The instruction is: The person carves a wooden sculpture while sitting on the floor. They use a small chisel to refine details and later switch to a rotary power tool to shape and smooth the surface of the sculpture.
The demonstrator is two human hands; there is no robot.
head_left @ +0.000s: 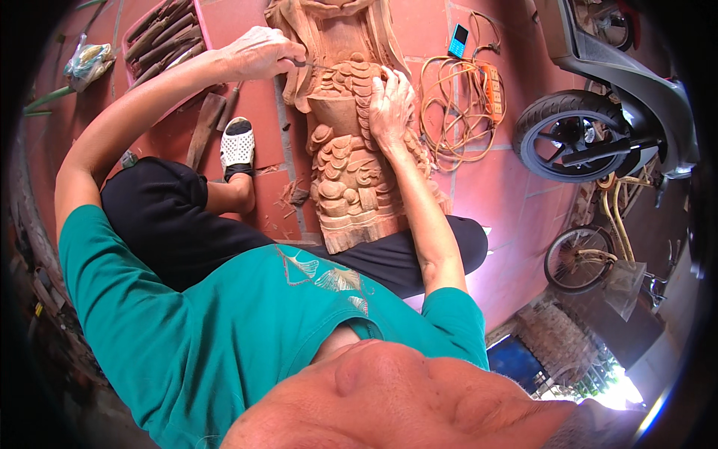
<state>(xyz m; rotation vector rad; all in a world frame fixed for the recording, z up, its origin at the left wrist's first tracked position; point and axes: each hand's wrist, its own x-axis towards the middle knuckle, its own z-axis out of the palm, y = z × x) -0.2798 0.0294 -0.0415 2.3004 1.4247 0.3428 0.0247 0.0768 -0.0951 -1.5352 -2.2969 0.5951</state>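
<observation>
A carved wooden sculpture [345, 150] lies on the floor in front of me, its lower end by my folded legs. Rounded shapes, beads and drapery folds are cut into it. At its upper left, my left hand [262, 55] is closed around a slim carving tool [313, 65]. The tool's thin shaft points right over the carved surface; its handle is mostly hidden in my fingers. Across from it, my right hand [391, 105] rests on the right side of the carving, with fingers stretched out and apart.
At upper left, a pink tray [203, 21] holds several carving tools. A wooden mallet [205, 129] lies near my white shoe [238, 142]. To the right are an orange power strip [491, 93] with coiled cord, a blue phone [458, 40], a motorbike wheel [572, 136] and a bicycle [580, 258].
</observation>
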